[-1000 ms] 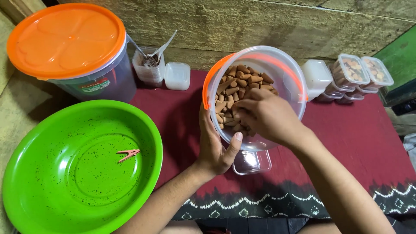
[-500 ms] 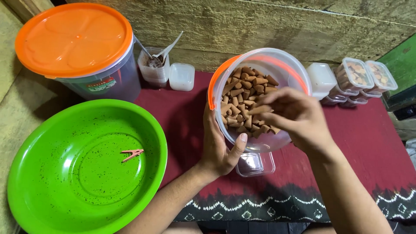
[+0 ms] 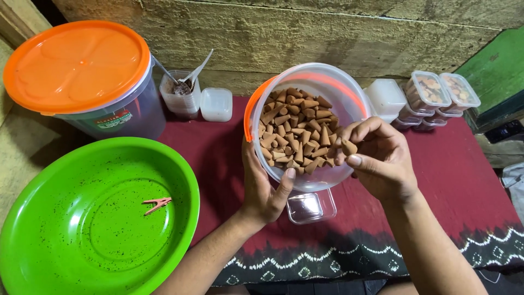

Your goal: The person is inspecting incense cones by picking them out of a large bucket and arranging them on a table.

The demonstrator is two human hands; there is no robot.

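A clear round tub [image 3: 314,76] with an orange rim is tilted toward me and holds several small brown cones [image 3: 295,131]. My left hand [image 3: 267,188] grips the tub from below, thumb on its front wall. My right hand [image 3: 379,158] is at the tub's right edge, fingers pinched on a few brown cones. Below the tub, a small clear square box [image 3: 311,206] sits open on the dark red cloth [image 3: 464,186].
A big green basin [image 3: 49,229] with a pink clip [image 3: 157,204] lies at the left. Behind it stands a large container with an orange lid [image 3: 76,63]. Small clear boxes [image 3: 217,104] and a cup with spoons [image 3: 180,90] line the back; filled small boxes [image 3: 439,95] are stacked at right.
My right hand has come out of the tub to its right edge, holding a few cones. The tub and my left hand have stayed roughly in place.
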